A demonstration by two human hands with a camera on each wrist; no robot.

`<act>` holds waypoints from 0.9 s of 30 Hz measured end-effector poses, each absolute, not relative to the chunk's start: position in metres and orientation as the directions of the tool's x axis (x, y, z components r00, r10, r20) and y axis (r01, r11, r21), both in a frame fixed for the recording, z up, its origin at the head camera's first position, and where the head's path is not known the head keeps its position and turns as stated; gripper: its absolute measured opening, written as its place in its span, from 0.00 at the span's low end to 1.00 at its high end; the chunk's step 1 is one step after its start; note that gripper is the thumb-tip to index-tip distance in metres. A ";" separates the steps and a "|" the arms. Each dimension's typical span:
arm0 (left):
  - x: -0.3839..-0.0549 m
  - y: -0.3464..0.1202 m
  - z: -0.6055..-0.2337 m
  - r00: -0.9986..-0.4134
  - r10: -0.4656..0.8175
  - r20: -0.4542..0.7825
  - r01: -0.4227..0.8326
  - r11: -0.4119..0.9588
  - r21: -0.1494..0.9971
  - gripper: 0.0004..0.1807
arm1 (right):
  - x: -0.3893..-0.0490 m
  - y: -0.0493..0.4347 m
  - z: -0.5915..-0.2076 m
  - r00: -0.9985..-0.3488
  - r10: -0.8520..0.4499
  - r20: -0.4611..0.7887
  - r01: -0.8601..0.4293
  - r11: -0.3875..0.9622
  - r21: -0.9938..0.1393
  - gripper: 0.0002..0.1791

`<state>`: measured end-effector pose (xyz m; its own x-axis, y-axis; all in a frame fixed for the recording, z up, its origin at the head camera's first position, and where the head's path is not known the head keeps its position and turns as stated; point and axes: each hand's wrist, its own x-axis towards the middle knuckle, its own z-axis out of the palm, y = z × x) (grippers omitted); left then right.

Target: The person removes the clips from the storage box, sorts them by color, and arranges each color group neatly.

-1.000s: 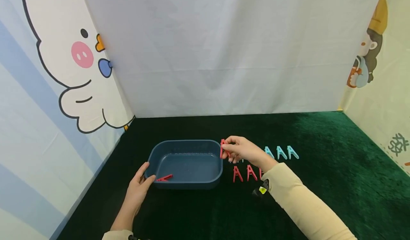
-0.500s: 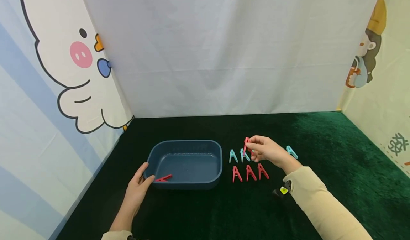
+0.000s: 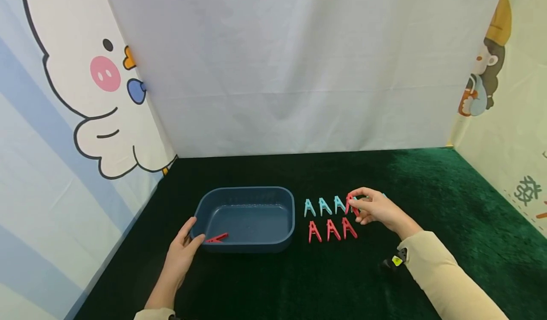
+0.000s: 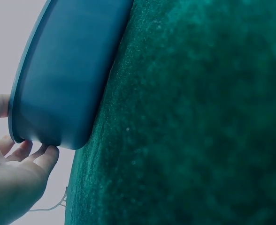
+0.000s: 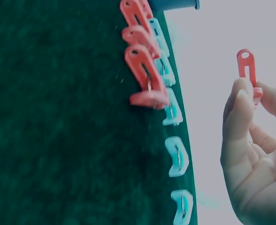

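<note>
In the head view my right hand (image 3: pixel 378 208) pinches a red clothespin (image 3: pixel 349 203) between thumb and fingers, in front of the blue clothespins' row. The right wrist view shows this clothespin (image 5: pixel 246 63) held up off the cloth. My left hand (image 3: pixel 181 251) grips the near left corner of a dark blue basin (image 3: pixel 252 246), thumb at the rim and fingertips against the outer wall (image 4: pixel 58 93). Inside the basin, by that corner, lies another red clothespin (image 3: pixel 218 238).
Right of the basin, three red clothespins (image 3: pixel 333 230) stand in a row on the dark green cloth (image 3: pixel 325 282). Behind them runs a row of several light blue clothespins (image 3: pixel 324 206), partly hidden by the right hand. A white curtain (image 3: pixel 299 73) closes off the back.
My right hand has moved right with the red clothespin, away from the basin's edge and along the blue row. The left hand and basin have stayed in place.
</note>
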<state>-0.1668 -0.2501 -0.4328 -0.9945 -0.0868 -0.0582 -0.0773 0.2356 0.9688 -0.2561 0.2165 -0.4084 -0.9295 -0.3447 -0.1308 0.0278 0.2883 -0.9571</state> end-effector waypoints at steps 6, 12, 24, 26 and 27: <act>-0.167 -0.250 -0.433 -0.995 -0.084 -0.060 -0.078 0.229 0.970 0.30 | -0.254 0.227 -0.413 -0.936 -0.316 -0.155 0.044 0.332 -0.942 0.25; -0.167 -0.250 -0.433 -0.995 -0.084 -0.056 -0.074 0.233 0.970 0.30 | -0.254 0.234 -0.420 -0.937 -0.295 -0.184 0.059 0.387 -0.920 0.24; -0.167 -0.251 -0.432 -0.995 -0.074 -0.064 -0.079 0.226 0.971 0.30 | -0.251 0.237 -0.426 -0.926 -0.302 -0.227 0.064 0.467 -0.882 0.23; -0.167 -0.251 -0.432 -0.995 -0.075 -0.063 -0.079 0.229 0.970 0.30 | -0.250 0.237 -0.426 -0.924 -0.309 -0.225 0.049 0.488 -0.871 0.22; -0.167 -0.251 -0.432 -0.995 -0.075 -0.063 -0.079 0.230 0.970 0.31 | -0.250 0.237 -0.426 -0.924 -0.309 -0.225 0.044 0.498 -0.866 0.22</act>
